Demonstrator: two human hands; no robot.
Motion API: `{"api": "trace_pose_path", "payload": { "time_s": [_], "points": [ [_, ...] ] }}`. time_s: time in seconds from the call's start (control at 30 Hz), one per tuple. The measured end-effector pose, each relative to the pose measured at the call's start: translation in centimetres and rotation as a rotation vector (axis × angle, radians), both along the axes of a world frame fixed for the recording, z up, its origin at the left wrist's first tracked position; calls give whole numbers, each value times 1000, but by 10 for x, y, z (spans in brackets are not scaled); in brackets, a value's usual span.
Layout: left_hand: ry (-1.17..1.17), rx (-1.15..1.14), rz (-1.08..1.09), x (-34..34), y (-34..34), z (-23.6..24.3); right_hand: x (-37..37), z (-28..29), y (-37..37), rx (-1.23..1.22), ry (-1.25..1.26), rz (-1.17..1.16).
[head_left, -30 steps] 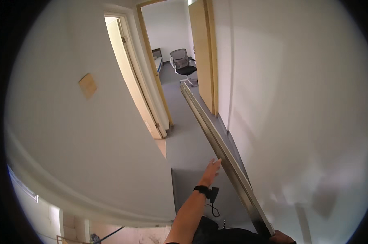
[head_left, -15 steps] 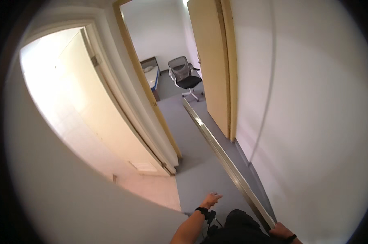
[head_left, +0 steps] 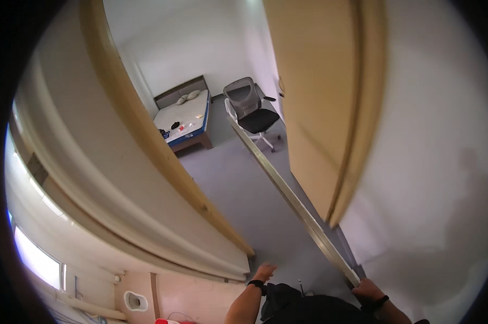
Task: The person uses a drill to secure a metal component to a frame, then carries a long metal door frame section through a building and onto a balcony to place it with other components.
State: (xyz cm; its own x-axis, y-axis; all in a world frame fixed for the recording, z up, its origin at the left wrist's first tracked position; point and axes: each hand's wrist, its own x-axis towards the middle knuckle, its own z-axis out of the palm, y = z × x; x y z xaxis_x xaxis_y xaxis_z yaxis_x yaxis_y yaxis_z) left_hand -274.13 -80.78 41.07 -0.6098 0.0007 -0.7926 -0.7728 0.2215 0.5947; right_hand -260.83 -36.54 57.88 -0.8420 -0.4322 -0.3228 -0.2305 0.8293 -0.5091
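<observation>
My right hand (head_left: 368, 290) is closed around the near end of a long, narrow metal rail (head_left: 292, 198). The rail slants away to the upper left, and in this view its far end overlaps the office chair (head_left: 250, 110); whether they touch I cannot tell. My left hand (head_left: 265, 272) hangs in front of my body, away from the rail, with its fingers loosely extended and nothing visible in them. Dark bands circle both wrists.
A wooden door frame (head_left: 163, 156) stands at left and an open wooden door (head_left: 314, 102) at right. Beyond on the grey floor (head_left: 222, 178) is a bed (head_left: 184, 116) with small items on it. At lower left, a tiled washroom holds a squat toilet (head_left: 135, 301).
I have moved forward to the doorway, carrying the rail. The bed, chair and door appear larger, and the washroom interior shows at lower left.
</observation>
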Motion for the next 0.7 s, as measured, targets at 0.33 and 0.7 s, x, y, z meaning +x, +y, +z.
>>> {"api": "trace_pose_path", "payload": {
  "time_s": [0.33, 0.7],
  "points": [
    [125, -429, -488, -375, -110, -24, -351, 35, -151, -225, -265, -411],
    [158, -627, -317, -615, -317, -9, -686, 13, -292, -37, -376, -320]
  ]
}}
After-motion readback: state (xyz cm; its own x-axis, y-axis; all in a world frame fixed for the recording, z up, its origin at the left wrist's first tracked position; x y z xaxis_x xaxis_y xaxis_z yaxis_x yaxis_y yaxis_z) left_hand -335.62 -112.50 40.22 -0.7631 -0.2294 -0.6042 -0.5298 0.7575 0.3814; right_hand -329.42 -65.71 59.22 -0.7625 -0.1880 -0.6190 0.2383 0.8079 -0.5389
